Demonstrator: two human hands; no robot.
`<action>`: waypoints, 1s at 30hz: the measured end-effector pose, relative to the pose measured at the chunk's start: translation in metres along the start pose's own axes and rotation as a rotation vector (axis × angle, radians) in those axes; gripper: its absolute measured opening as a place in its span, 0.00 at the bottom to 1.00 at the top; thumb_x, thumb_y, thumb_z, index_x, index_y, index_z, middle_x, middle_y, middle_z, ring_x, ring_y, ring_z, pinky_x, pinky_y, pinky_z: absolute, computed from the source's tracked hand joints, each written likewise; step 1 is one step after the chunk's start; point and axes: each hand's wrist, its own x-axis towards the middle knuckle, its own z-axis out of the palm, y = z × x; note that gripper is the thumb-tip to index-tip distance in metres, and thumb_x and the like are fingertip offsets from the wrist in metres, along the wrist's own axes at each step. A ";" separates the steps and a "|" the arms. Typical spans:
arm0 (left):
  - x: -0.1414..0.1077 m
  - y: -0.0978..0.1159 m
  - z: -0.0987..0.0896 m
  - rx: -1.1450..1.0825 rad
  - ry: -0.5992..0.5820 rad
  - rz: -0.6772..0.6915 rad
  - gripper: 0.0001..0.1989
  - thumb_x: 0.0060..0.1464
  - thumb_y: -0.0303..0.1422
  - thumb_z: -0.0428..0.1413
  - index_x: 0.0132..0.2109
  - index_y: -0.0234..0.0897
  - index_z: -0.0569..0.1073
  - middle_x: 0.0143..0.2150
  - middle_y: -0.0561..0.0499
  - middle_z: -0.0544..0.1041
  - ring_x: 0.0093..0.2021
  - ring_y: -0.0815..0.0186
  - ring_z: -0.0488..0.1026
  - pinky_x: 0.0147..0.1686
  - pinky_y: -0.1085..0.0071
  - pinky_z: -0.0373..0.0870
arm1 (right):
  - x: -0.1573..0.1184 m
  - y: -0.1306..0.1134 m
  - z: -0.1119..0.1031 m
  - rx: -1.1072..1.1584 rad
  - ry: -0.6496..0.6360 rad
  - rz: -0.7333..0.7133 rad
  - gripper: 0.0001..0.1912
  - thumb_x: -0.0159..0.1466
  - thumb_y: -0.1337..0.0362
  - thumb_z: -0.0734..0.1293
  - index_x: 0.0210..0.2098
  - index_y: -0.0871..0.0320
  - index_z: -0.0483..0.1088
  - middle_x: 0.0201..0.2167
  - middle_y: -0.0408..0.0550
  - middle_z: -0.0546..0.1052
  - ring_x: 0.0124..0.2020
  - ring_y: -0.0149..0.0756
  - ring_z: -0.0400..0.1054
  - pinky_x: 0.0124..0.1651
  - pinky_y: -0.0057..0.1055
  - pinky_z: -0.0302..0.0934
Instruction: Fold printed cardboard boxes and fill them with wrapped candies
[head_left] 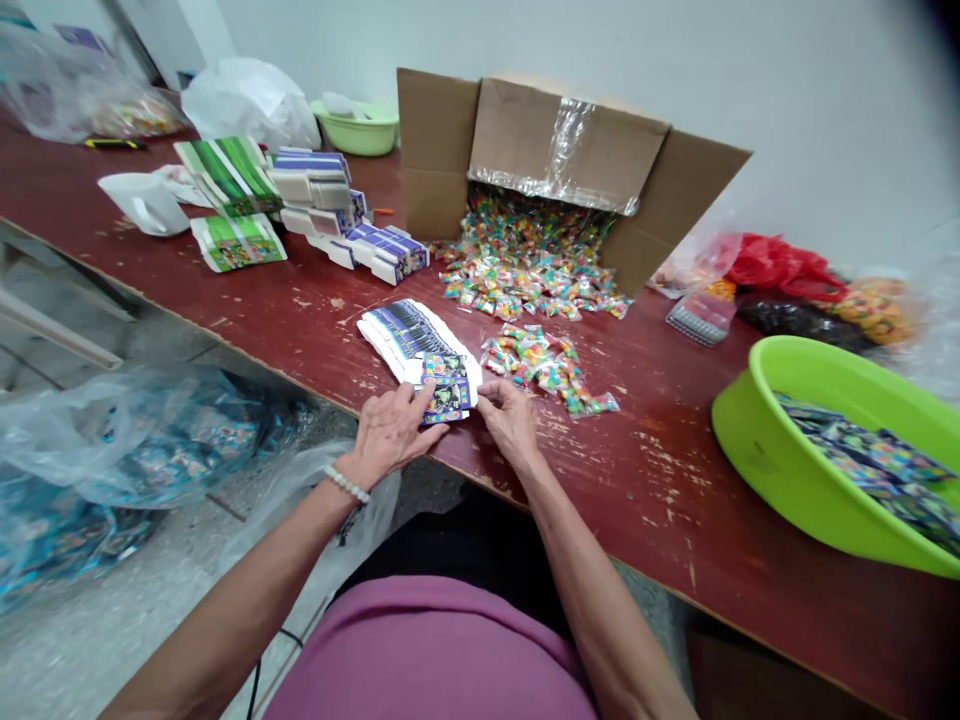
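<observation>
A small flat printed carton (448,398), purple and yellow with white flaps, lies near the front edge of the table, overlapping a fanned stack of similar flat cartons (409,328). My left hand (390,432), with a beaded bracelet at the wrist, grips its left side, index finger on the printed face and thumb along the lower edge. On the opposite side, my right hand (511,418) pinches the white flap between thumb and fingers. Just beyond my right hand sits a loose pile of wrapped candies (536,362).
An open cardboard box (555,140) spills more wrapped candies (532,250). Bundled cartons (236,240) and a white cup (146,203) stand left. A green basin (780,450) of printed packets is at right, with bags (784,267) behind. Plastic sacks (150,440) lie below the table's left edge.
</observation>
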 end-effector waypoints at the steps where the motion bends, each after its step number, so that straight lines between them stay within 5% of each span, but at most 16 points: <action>1: 0.002 -0.001 -0.002 -0.011 -0.022 0.013 0.31 0.62 0.48 0.52 0.66 0.37 0.64 0.49 0.40 0.73 0.44 0.53 0.74 0.40 0.63 0.65 | -0.003 0.000 0.001 0.127 -0.035 -0.008 0.07 0.58 0.61 0.68 0.36 0.55 0.75 0.34 0.45 0.81 0.36 0.39 0.75 0.42 0.34 0.66; 4: 0.001 -0.006 -0.008 -0.095 -0.027 0.047 0.27 0.58 0.48 0.57 0.58 0.36 0.71 0.47 0.40 0.74 0.45 0.52 0.73 0.42 0.62 0.66 | -0.016 -0.004 0.000 0.420 -0.099 -0.051 0.10 0.57 0.62 0.69 0.38 0.57 0.72 0.33 0.45 0.80 0.33 0.36 0.74 0.38 0.31 0.67; 7: -0.008 -0.005 -0.014 -0.469 -0.024 0.076 0.25 0.50 0.50 0.62 0.49 0.36 0.75 0.45 0.43 0.74 0.46 0.53 0.72 0.46 0.61 0.67 | -0.035 -0.013 -0.010 0.414 -0.030 -0.157 0.11 0.59 0.64 0.68 0.42 0.56 0.71 0.37 0.44 0.78 0.30 0.31 0.69 0.34 0.28 0.64; 11: -0.027 0.008 -0.015 -1.369 -0.427 0.053 0.22 0.53 0.50 0.60 0.46 0.36 0.75 0.39 0.48 0.76 0.38 0.61 0.73 0.41 0.65 0.70 | -0.056 -0.029 -0.030 0.162 -0.068 -0.412 0.13 0.61 0.68 0.68 0.46 0.56 0.72 0.39 0.45 0.76 0.31 0.32 0.66 0.35 0.30 0.62; 14: -0.039 0.019 -0.012 -1.766 -0.670 -0.015 0.25 0.50 0.52 0.62 0.41 0.33 0.74 0.34 0.48 0.76 0.32 0.64 0.73 0.35 0.67 0.72 | -0.064 -0.036 -0.043 0.010 -0.174 -0.550 0.13 0.60 0.67 0.70 0.45 0.56 0.72 0.42 0.48 0.75 0.40 0.37 0.68 0.42 0.32 0.62; 17: -0.046 0.026 -0.010 -1.849 -0.720 -0.085 0.26 0.47 0.52 0.64 0.39 0.32 0.74 0.31 0.49 0.75 0.28 0.66 0.73 0.29 0.71 0.70 | -0.068 -0.037 -0.051 -0.065 -0.249 -0.541 0.10 0.59 0.66 0.73 0.41 0.55 0.72 0.40 0.47 0.74 0.40 0.37 0.68 0.41 0.32 0.61; 21: -0.048 0.031 -0.012 -1.848 -0.810 -0.087 0.24 0.48 0.50 0.65 0.38 0.31 0.74 0.30 0.49 0.74 0.25 0.66 0.75 0.25 0.74 0.68 | -0.072 -0.036 -0.058 -0.067 -0.285 -0.451 0.07 0.58 0.66 0.74 0.34 0.56 0.71 0.29 0.41 0.72 0.28 0.31 0.64 0.31 0.27 0.57; 24: -0.048 0.033 -0.014 -1.825 -0.858 -0.112 0.23 0.48 0.48 0.65 0.39 0.32 0.74 0.32 0.49 0.75 0.23 0.65 0.76 0.22 0.74 0.68 | -0.073 -0.034 -0.064 0.059 -0.444 -0.301 0.06 0.60 0.66 0.72 0.34 0.56 0.70 0.23 0.36 0.70 0.21 0.26 0.60 0.25 0.25 0.53; 28: -0.051 0.037 -0.012 -1.781 -0.911 -0.161 0.19 0.47 0.43 0.66 0.38 0.33 0.72 0.31 0.51 0.75 0.21 0.66 0.75 0.20 0.73 0.70 | -0.074 -0.030 -0.069 0.221 -0.677 -0.214 0.07 0.61 0.64 0.71 0.34 0.57 0.68 0.27 0.39 0.73 0.26 0.28 0.64 0.28 0.24 0.57; 30: -0.052 0.039 -0.013 -1.760 -0.872 -0.180 0.18 0.47 0.42 0.65 0.38 0.33 0.73 0.30 0.51 0.75 0.20 0.67 0.73 0.19 0.73 0.69 | -0.076 -0.028 -0.067 0.249 -0.631 -0.208 0.07 0.60 0.62 0.71 0.36 0.57 0.70 0.28 0.40 0.73 0.27 0.29 0.64 0.30 0.25 0.58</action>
